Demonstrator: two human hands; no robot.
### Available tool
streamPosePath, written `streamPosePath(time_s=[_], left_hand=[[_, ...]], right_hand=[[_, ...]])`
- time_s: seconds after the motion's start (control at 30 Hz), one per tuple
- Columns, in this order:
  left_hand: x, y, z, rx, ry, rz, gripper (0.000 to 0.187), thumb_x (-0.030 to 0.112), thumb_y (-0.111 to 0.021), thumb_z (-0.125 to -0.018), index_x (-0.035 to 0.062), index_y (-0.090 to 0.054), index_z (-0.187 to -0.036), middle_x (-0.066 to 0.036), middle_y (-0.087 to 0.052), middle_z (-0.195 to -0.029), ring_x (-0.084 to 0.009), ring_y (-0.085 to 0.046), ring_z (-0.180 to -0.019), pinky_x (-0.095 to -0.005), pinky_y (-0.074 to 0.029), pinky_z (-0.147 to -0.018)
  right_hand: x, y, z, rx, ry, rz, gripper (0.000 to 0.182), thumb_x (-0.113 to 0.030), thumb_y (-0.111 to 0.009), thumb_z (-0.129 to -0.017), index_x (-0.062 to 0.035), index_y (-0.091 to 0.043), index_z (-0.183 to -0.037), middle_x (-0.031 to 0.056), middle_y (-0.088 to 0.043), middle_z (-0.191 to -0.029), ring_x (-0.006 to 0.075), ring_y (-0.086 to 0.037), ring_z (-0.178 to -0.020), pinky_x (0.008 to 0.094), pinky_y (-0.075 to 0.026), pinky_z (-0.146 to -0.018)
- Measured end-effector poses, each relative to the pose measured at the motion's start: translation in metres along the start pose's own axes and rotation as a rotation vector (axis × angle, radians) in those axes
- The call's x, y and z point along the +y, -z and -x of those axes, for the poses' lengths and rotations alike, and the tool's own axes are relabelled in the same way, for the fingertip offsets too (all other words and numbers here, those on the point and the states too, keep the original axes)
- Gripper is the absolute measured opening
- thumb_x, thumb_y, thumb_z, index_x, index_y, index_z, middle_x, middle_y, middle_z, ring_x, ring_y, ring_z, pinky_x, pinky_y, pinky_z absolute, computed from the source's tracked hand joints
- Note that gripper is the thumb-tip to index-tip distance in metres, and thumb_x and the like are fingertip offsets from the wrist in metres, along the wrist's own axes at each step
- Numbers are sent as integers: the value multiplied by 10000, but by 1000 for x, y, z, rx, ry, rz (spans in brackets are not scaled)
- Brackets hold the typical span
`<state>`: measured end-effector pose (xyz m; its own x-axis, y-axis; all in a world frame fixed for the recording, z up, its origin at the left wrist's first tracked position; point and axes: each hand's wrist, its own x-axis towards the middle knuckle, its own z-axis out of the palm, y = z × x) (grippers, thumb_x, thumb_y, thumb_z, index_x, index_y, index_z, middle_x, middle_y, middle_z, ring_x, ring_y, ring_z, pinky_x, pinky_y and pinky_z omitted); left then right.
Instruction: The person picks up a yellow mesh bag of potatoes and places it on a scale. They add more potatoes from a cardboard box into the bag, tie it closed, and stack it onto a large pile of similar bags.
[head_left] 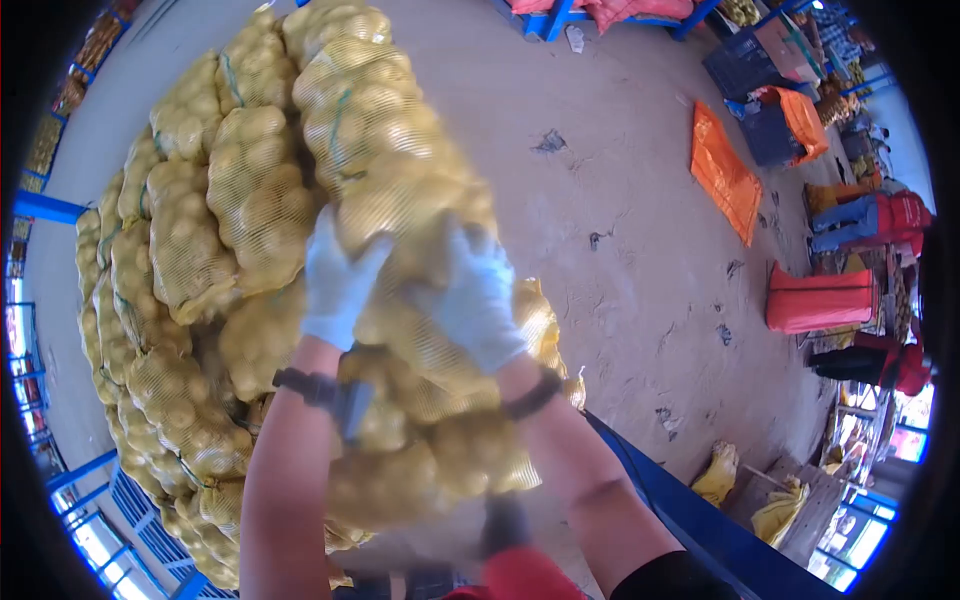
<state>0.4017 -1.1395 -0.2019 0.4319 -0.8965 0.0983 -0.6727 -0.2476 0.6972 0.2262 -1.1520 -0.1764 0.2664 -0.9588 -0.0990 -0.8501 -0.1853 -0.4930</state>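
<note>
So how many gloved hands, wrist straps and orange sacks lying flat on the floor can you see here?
Gloved hands: 2, the left hand and the right hand, both on a yellow mesh sack.
Wrist straps: 2.
Flat orange sacks: 1.
Total: 5.

The mesh sack (420, 230) held up is yellow netting over pale yellow potatoes, its weave a fine diamond grid. The left hand (338, 280) and right hand (478, 295) wear pale blue-white gloves, with black bands at both wrists. The stacked sacks (190, 260) are the same yellow, some with green ties. The floor (620, 180) is dusty tan, with an orange sack (725, 180) lying flat and blue pallet frames (560, 18) beyond.
</note>
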Motion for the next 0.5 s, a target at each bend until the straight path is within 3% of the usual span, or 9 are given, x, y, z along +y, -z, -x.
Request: streamPosePath(time_s=[0.03,0.2,0.23,0.33,0.43,0.5], left_hand=[[-19,-9,3,100,-15,111,821,338,-773,-691,-45,-405,-1318,-265,-519,-1193,-376,-525,-1086,-417,-418,-955],[-2,-31,-22,125,61,145,787,338,-707,-756,-40,-359,-1352,-267,-500,-1235,-358,-513,-1128,-394,-401,-973],[-6,-33,-24,149,67,121,779,335,-697,-763,-38,-354,-1355,-264,-504,-1239,-354,-515,-1131,-390,-401,-972],[-12,-27,-32,80,48,152,742,305,-677,-781,-47,-354,-1348,-250,-524,-1230,-326,-533,-1114,-375,-410,-963],[-27,-33,-54,48,-9,188,674,305,-685,-800,-24,-397,-1313,-210,-575,-1159,-286,-571,-1029,-348,-451,-904],[-48,-37,-49,-13,5,225,663,330,-697,-800,-12,-420,-1297,-198,-589,-1144,-284,-578,-1014,-350,-455,-896]], right_hand=[[-4,-5,-3,4,-30,-45,956,-475,-743,-688,-111,-287,-1445,223,-432,-1299,386,-421,-1201,478,-364,-994],[9,-5,-21,29,-79,-233,904,-476,-727,-709,-120,-316,-1431,221,-379,-1371,409,-393,-1224,505,-336,-1007],[19,-15,-9,103,39,-162,940,-503,-741,-678,-122,-321,-1429,231,-347,-1401,418,-368,-1248,542,-317,-1011],[20,22,50,67,-9,42,973,-528,-766,-619,-128,-351,-1404,222,-370,-1372,406,-352,-1265,571,-329,-960],[30,-1,83,46,-84,-134,989,-538,-791,-554,-143,-389,-1367,201,-387,-1337,383,-335,-1279,575,-331,-909],[19,-19,93,68,-106,-73,984,-539,-799,-529,-150,-407,-1344,186,-393,-1319,370,-331,-1276,560,-335,-887]])
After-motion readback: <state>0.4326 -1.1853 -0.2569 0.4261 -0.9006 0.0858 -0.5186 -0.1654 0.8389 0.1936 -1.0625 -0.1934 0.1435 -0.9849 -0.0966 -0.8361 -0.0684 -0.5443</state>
